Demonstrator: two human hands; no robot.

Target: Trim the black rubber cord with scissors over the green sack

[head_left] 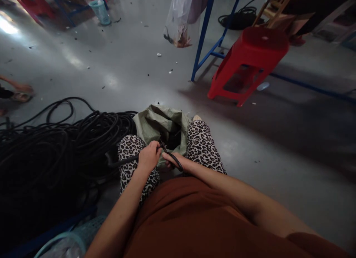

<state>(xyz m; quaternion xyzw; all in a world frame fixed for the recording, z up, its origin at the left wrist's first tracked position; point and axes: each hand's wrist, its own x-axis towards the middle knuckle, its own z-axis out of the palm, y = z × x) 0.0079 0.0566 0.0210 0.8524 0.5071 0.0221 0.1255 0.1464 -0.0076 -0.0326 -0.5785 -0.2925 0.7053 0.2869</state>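
Observation:
My left hand is closed around a black rubber hose, which runs from the left across my knee. In my right hand is a pair of scissors with black handles. Their blades point up and left, close to the fingertips of my left hand; whether they touch the hose I cannot tell. Just beyond both hands, between my knees, an open green woven sack stands on the floor with dark contents that I cannot make out.
A large tangle of black hose spreads over the floor at left. Ahead on the right is a red plastic stool by a blue metal frame. A blue basket stands far off, another basket at lower left. Another person's hand shows at the left edge.

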